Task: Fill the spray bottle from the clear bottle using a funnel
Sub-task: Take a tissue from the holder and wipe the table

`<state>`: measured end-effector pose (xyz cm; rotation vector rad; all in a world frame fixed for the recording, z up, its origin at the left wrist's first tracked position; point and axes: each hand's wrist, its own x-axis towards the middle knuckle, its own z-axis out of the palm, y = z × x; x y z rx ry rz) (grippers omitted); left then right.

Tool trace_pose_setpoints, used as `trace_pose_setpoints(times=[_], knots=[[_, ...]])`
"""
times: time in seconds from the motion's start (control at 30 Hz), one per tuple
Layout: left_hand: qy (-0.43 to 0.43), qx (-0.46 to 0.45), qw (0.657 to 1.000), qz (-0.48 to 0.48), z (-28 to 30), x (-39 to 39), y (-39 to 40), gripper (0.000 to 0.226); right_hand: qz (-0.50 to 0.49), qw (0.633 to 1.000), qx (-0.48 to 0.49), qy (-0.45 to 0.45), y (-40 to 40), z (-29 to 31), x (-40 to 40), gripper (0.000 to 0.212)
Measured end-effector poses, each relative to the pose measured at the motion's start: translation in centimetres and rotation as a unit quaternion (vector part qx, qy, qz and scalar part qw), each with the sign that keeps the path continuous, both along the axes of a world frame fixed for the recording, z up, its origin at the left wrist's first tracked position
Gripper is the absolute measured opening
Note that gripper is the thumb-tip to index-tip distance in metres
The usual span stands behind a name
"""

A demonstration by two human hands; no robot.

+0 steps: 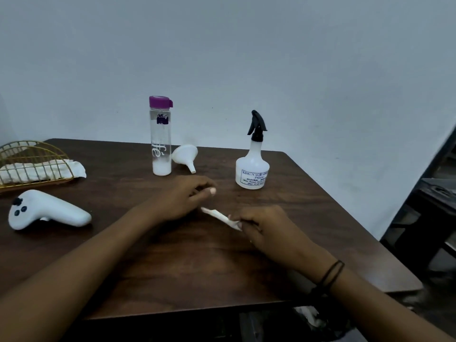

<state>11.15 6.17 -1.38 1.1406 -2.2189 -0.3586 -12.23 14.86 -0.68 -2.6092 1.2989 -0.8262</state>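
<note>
A tall clear bottle (161,141) with a purple cap stands upright at the table's back middle. A white funnel (185,156) lies on its side just right of it. Farther right, the white spray bottle (252,169) with a black trigger head stands upright with its head on. My right hand (264,225) rests on the table in front of the spray bottle, pinching one end of a small twisted white tissue (220,217). My left hand (182,196) lies just left of the tissue with loosely curled fingers that hold nothing.
A white handheld controller (47,211) lies at the left of the dark wooden table (197,267). Behind it, a gold wire rack (32,161) holds a white cloth. Dark furniture stands off the table's right edge. A wall is close behind.
</note>
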Motion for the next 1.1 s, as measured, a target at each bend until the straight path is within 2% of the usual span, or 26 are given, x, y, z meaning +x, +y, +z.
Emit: trace_pose_setpoints(times=[0.1, 0.13, 0.27, 0.37, 0.7, 0.83, 0.97, 1.1], knots=[[0.045, 0.025, 0.998, -0.041, 1.0, -2.1, 1.8, 0.051, -0.034, 0.997, -0.022, -0.072, -0.1, 0.5, -1.6, 0.021], [0.058, 0.033, 0.996, -0.055, 1.3, -2.7, 2.3, 0.052, -0.049, 0.994, -0.021, -0.09, -0.1, 0.6, -2.1, 0.02], [0.068, 0.003, 0.995, -0.071, 1.6, -5.3, 2.9, 0.028, -0.081, 0.982, 0.007, -0.17, 0.2, 1.0, -4.3, 0.02], [0.074, -0.032, 0.993, -0.083, 1.6, -7.3, 2.8, 0.013, -0.093, 0.976, 0.016, -0.196, 0.8, 1.2, -6.0, 0.018], [0.083, -0.101, 0.979, -0.154, 2.3, -18.6, 2.3, 0.011, -0.2, 0.971, 0.014, -0.134, 2.9, 1.9, -15.6, 0.015], [0.051, -0.134, 0.972, -0.186, 2.2, -25.2, 2.3, 0.011, -0.247, 0.959, -0.002, -0.141, 4.0, 1.4, -20.5, 0.028], [0.038, -0.123, 0.969, -0.211, 1.1, -31.0, 2.2, 0.01, -0.316, 0.937, -0.024, -0.143, 4.3, 0.0, -25.1, 0.03], [0.019, -0.062, 0.971, -0.232, -0.5, -35.7, 1.8, 0.009, -0.388, 0.903, -0.032, -0.18, 3.9, -2.2, -29.2, 0.027]])
